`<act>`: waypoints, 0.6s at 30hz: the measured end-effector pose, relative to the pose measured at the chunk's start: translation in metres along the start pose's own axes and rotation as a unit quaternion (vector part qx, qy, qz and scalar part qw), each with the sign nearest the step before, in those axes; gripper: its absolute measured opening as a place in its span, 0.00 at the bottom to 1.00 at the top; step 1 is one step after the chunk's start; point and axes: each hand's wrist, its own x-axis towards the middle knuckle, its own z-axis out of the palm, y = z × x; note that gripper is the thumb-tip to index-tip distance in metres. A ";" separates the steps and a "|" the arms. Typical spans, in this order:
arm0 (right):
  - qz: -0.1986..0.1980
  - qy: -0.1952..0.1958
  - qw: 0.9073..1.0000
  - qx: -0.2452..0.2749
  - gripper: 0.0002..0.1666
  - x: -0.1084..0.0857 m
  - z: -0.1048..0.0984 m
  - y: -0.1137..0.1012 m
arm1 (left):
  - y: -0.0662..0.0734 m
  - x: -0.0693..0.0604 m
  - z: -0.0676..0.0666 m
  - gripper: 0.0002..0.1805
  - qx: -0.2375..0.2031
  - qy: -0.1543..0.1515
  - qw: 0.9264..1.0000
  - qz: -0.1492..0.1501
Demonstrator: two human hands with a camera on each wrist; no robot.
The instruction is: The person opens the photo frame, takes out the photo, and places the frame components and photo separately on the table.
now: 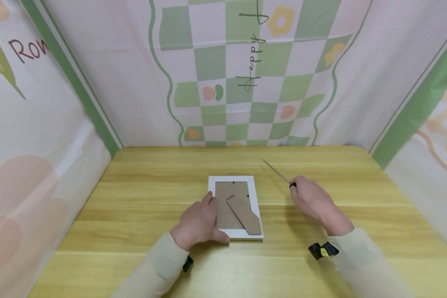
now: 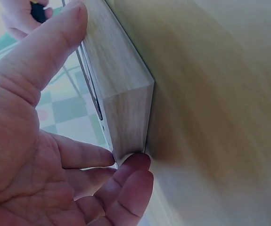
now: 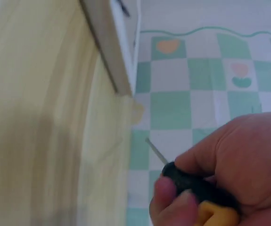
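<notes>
A white picture frame (image 1: 223, 234) lies face down on the wooden table. Its brown backing (image 1: 225, 215) and slanted stand leg (image 1: 243, 211) face up, with small dark tabs at the backing's edge. My left hand (image 1: 199, 221) holds the frame by its near left corner, thumb on the near side and fingers along the left side. In the left wrist view the frame's edge (image 2: 128, 103) shows a wood grain. Right of the frame, my right hand (image 1: 314, 200) grips a screwdriver (image 3: 196, 186) by its black and yellow handle. Its thin shaft (image 1: 276, 171) points up and left, apart from the frame.
The light wooden table (image 1: 152, 186) spreads around both hands. A printed cloth (image 1: 208, 62) with green checks and flowers hangs behind it, and more cloth hangs at the left and right sides.
</notes>
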 end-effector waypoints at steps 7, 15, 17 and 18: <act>-0.044 0.022 0.999 0.008 0.18 -0.009 0.001 -0.016 | -0.003 0.000 -0.001 0.65 -0.015 0.016 1.000 0.020; -0.092 0.016 0.995 -0.027 0.18 -0.017 0.005 -0.024 | -0.002 0.002 -0.001 0.64 -0.021 0.018 1.000 0.014; -0.100 0.015 0.994 -0.031 0.19 -0.019 0.006 -0.025 | -0.002 0.003 -0.001 0.64 -0.018 0.019 1.000 0.013; -0.104 0.016 0.994 -0.033 0.19 -0.019 0.006 -0.026 | -0.002 0.003 0.000 0.64 -0.016 0.019 1.000 0.013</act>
